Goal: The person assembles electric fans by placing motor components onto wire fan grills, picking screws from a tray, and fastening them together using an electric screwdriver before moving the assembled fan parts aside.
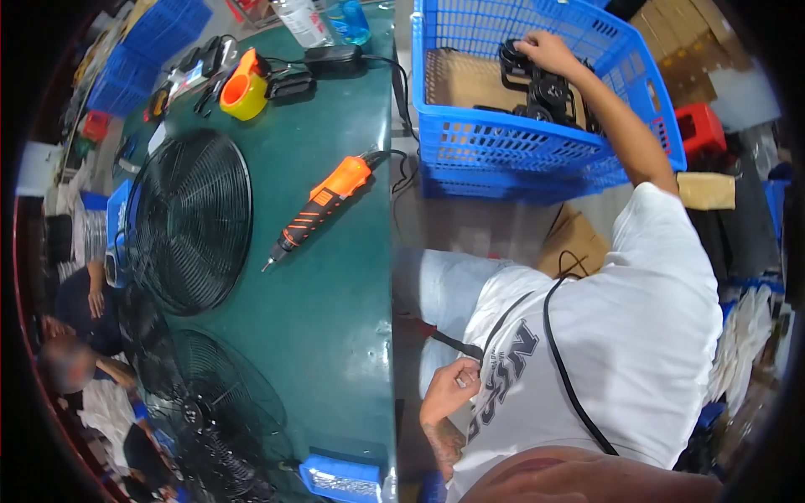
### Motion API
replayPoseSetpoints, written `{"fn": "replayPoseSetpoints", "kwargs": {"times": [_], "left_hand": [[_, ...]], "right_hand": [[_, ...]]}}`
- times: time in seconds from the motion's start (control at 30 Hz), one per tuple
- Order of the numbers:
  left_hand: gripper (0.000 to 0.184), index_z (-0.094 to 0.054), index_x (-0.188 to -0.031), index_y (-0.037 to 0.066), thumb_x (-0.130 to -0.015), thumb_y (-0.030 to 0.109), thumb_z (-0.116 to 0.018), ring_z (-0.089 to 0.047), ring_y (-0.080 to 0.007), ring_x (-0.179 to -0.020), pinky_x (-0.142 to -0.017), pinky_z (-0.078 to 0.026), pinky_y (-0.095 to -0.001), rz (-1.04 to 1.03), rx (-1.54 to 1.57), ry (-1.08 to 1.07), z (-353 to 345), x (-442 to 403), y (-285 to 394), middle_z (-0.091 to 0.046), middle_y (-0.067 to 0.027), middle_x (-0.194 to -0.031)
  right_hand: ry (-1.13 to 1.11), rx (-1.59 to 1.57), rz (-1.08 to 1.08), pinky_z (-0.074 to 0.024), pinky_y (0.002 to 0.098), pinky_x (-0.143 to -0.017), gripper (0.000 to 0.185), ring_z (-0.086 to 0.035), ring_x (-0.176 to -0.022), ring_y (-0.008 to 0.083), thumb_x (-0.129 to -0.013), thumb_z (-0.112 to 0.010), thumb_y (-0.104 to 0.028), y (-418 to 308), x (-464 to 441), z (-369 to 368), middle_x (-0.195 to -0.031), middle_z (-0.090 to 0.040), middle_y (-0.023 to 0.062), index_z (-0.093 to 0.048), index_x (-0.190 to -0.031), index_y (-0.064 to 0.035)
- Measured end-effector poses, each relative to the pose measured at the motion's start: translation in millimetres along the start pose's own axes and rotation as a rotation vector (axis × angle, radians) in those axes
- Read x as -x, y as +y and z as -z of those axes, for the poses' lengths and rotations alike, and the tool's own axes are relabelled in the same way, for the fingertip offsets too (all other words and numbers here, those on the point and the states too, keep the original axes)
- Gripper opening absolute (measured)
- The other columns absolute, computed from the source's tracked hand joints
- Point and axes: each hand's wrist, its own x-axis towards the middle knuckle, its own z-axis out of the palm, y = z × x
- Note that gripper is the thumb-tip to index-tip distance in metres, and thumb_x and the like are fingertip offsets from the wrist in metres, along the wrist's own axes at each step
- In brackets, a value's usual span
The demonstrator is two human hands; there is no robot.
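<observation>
My right hand reaches into a blue plastic crate, its fingers closed on a black fan motor with a round housing. Other black motor parts lie beside it, over a cardboard sheet. Close to my waist, my left hand has curled fingers, thumb near index; whether anything is in them is hidden. A dark strap passes just above that hand. On the green table in front of me lies an orange and black electric screwdriver.
Round black fan grilles and an assembled fan occupy the table's far side. A yellow-orange tape roll, a black power adapter, bottles and a small blue bin are also there. Another person sits across.
</observation>
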Motion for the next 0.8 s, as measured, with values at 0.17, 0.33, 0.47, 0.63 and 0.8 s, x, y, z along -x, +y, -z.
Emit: {"fn": "replayPoseSetpoints", "kwargs": {"times": [0.17, 0.33, 0.47, 0.63, 0.8], "left_hand": [[0.028, -0.069, -0.110, 0.001, -0.082, 0.001, -0.071, -0.060, -0.0074, -0.075, -0.068, -0.048, -0.0245, 0.101, 0.071, 0.114, -9, 10, 13, -0.068, -0.0008, -0.086], [0.039, -0.065, -0.121, 0.003, -0.084, -0.007, -0.067, -0.062, -0.0065, -0.082, -0.069, -0.049, -0.0234, 0.123, 0.229, 0.162, -23, 16, 15, -0.067, 0.0006, -0.093], [0.041, -0.063, -0.123, 0.004, -0.083, -0.008, -0.067, -0.063, -0.0066, -0.085, -0.070, -0.049, -0.0235, 0.110, 0.187, 0.216, -29, 9, 15, -0.067, 0.0004, -0.095], [0.049, -0.063, -0.125, 0.005, -0.079, -0.009, -0.069, -0.063, -0.0085, -0.087, -0.074, -0.051, -0.0243, -0.035, 0.292, 0.146, -22, 4, -8, -0.067, -0.0011, -0.098], [0.065, -0.057, -0.136, 0.006, -0.074, -0.008, -0.074, -0.065, -0.0125, -0.090, -0.077, -0.052, -0.0267, -0.069, 0.293, 0.074, -9, 20, -12, -0.068, -0.0045, -0.107]], "right_hand": [[-0.373, 0.406, -0.196, -0.0539, 0.0510, -0.097, 0.062, -0.066, -0.113, 0.0415, -0.080, -0.079, -0.040, 126, -8, -82, -0.121, -0.067, 0.0276, -0.064, -0.125, 0.0005], [-0.339, 0.617, -0.094, -0.0514, 0.0501, -0.102, 0.094, -0.058, -0.128, 0.0435, -0.075, -0.084, -0.047, 118, 0, -90, -0.145, -0.051, 0.0274, -0.043, -0.147, -0.0018], [-0.361, 0.375, -0.467, -0.0487, 0.0503, -0.107, 0.117, -0.054, -0.131, 0.0476, -0.070, -0.084, -0.061, 156, -11, -99, -0.144, -0.053, 0.0306, -0.031, -0.155, -0.0019], [-0.213, 0.344, -0.367, -0.0484, 0.0417, -0.108, 0.107, -0.060, -0.128, 0.0404, -0.063, -0.085, -0.051, 145, -3, -68, -0.139, -0.059, 0.0280, -0.045, -0.146, 0.0030], [0.089, -0.028, -0.366, -0.0563, 0.0406, -0.092, 0.098, -0.069, -0.110, 0.0322, -0.063, -0.087, -0.050, 125, -11, -11, -0.122, -0.068, 0.0217, -0.052, -0.139, 0.0011]]}}
